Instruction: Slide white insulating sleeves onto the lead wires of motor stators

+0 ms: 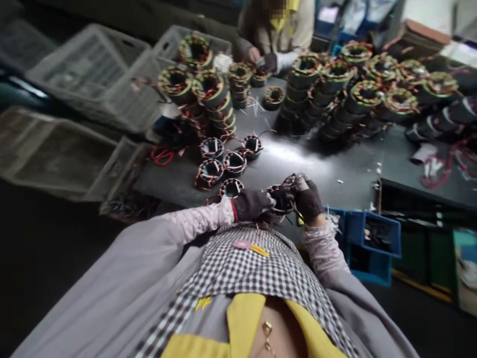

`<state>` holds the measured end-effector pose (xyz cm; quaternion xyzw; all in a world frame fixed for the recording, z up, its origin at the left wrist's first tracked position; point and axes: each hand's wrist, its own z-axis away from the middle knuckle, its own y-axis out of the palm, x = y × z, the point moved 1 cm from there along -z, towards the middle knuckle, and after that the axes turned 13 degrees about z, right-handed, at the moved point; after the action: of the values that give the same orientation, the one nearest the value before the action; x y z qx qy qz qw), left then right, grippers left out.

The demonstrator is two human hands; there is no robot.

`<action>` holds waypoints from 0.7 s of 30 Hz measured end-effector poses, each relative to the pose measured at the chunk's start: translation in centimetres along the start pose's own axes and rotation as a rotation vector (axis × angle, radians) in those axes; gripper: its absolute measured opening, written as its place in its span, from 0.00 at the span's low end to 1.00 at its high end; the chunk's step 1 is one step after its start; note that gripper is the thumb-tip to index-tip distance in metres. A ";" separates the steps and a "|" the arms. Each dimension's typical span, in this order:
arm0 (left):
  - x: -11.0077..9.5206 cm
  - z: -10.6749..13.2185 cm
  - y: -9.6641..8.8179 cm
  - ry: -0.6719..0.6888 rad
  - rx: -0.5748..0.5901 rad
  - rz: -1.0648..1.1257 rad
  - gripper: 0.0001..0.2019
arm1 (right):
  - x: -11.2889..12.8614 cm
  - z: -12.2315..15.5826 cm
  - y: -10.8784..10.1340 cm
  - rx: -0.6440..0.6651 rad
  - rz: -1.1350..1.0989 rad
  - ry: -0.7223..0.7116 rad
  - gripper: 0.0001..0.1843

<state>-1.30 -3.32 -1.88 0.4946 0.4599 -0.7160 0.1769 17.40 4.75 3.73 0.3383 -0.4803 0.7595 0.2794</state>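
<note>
At the table's near edge, close to my apron, a small wound motor stator (278, 194) is between my hands. My left hand (253, 204), in a dark glove with bare or wrapped fingertips, is closed on its left side. My right hand (307, 199), gloved too, has its fingers pinched at the top right of the stator, on dark lead wires (288, 181). The fingers partly hide the stator. Just left of my hands stand several similar small stators, the closest one (231, 189) beside my left hand, with orange and white leads.
Tall stacks of larger stators (367, 94) line the table's (316, 169) far side. Across it a co-worker's gloved hand (270, 63) is near another stator. Plastic crates (85, 74) stand at left, blue bins (376, 233) below the edge at right. Red wire (162, 155) lies left.
</note>
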 end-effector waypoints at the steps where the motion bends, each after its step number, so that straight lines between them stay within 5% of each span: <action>1: -0.3 0.0 0.1 -0.041 0.005 -0.034 0.19 | -1.1 0.4 0.1 -0.036 -0.063 0.022 0.34; 6: -2.1 -0.1 -0.4 -0.113 0.106 -0.175 0.20 | -3.9 2.5 0.6 -0.044 0.039 -0.034 0.26; 11: -1.4 1.0 -1.7 -0.164 0.153 -0.192 0.16 | -4.3 2.5 1.4 -0.093 0.273 -0.030 0.23; 15: -1.4 2.3 -1.3 -0.252 0.081 0.031 0.14 | -4.3 2.7 2.6 -0.066 0.370 -0.113 0.09; 19: -2.5 1.6 -1.4 -0.076 0.195 0.473 0.18 | -4.1 2.7 3.3 -0.041 0.260 -0.080 0.08; 21: -2.0 0.8 -2.6 -0.074 0.033 0.525 0.24 | -3.9 3.2 3.1 -0.067 0.090 -0.059 0.08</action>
<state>-2.68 -3.09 1.22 0.5731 0.2972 -0.6706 0.3653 18.26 0.26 0.03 0.3291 -0.5283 0.7444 0.2417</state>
